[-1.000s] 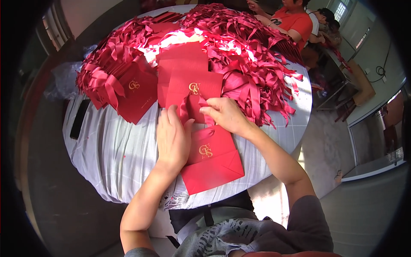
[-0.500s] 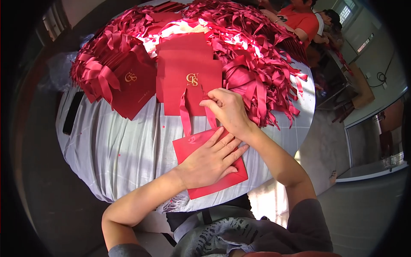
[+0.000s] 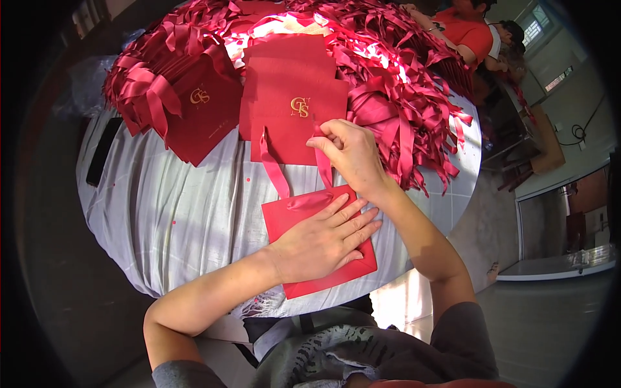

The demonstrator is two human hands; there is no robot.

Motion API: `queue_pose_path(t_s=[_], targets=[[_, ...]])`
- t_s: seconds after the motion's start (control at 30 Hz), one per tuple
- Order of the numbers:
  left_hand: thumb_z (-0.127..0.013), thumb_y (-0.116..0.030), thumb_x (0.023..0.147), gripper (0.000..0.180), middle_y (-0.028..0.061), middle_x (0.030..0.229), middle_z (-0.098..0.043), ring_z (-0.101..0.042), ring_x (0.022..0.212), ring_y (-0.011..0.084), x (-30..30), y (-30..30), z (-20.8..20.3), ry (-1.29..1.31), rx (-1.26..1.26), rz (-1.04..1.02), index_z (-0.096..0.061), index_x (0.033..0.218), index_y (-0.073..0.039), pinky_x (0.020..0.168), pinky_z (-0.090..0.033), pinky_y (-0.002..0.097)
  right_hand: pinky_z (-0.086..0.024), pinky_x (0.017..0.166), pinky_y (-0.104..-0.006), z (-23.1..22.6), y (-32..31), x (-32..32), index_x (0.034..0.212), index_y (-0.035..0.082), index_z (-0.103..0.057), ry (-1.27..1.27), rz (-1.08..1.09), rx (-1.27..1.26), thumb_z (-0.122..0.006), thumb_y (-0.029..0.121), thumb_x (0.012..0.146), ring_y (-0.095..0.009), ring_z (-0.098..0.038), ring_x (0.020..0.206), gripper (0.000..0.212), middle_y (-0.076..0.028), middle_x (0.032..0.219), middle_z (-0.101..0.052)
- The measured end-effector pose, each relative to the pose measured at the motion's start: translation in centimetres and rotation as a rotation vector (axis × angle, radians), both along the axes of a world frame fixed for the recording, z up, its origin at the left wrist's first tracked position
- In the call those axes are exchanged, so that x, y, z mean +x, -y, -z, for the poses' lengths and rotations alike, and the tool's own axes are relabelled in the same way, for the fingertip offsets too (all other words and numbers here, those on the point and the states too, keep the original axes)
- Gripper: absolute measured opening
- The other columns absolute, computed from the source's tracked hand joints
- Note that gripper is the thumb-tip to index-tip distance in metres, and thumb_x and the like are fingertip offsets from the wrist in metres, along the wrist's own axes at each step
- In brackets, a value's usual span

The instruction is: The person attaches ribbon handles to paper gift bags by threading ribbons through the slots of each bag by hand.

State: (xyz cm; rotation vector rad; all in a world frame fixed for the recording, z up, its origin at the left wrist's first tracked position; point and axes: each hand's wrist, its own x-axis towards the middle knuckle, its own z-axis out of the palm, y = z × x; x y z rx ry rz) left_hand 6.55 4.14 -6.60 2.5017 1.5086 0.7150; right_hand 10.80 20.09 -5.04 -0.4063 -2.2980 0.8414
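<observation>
A red paper bag (image 3: 294, 223) lies flat near the front edge of the table. My left hand (image 3: 326, 239) rests on it palm down, fingers stretched out and slightly apart. From the bag's upper edge runs a dark pink ribbon (image 3: 273, 169) with two tails; a loop of it bulges on the bag's face. My right hand (image 3: 349, 152) pinches the right tail between thumb and bent fingers, just above the bag. The left tail lies loose across the white cloth and the stacked bags behind.
Beyond my hands is a stack of red bags (image 3: 284, 77) with gold lettering. More bags with ribbons (image 3: 194, 110) fan out at the left, and a ribbon heap (image 3: 394, 123) covers the right. A black strip (image 3: 103, 152) lies on the white cloth (image 3: 194, 213). Other people (image 3: 466, 35) sit far right.
The ribbon loop on the bag has become larger and puffier. The loose left tail now slants to the left. My left hand stays flat, and my right hand keeps its pinch.
</observation>
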Motion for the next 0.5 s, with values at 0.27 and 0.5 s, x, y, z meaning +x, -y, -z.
queue_pose_path(t_s=[0.27,0.5], targets=[[-0.051,-0.032,0.093,0.051,0.0169,0.136,-0.048,-0.037,0.134,0.0307,0.0,0.0,0.0,0.052,0.038,0.015,-0.046,0.133,0.000,0.114,-0.023,0.0458,-0.039,0.047,-0.0219,-1.6,0.4,1.7,0.096,0.000,-0.061,-0.114,0.007,-0.101,-0.069,0.003,0.082,-0.002,-0.047,0.054,0.017,-0.002,0.071,-0.057],[-0.051,-0.031,0.093,0.053,0.0168,0.136,-0.047,-0.038,0.133,0.0320,0.3,-0.1,-0.1,0.032,-0.025,0.021,-0.042,0.138,-0.004,0.113,-0.024,0.0473,-0.048,0.062,-0.0330,0.3,0.4,1.8,0.097,-0.002,-0.062,0.058,-0.169,0.082,-0.060,-0.002,0.082,-0.025,-0.062,0.071,0.015,-0.012,0.083,-0.058]])
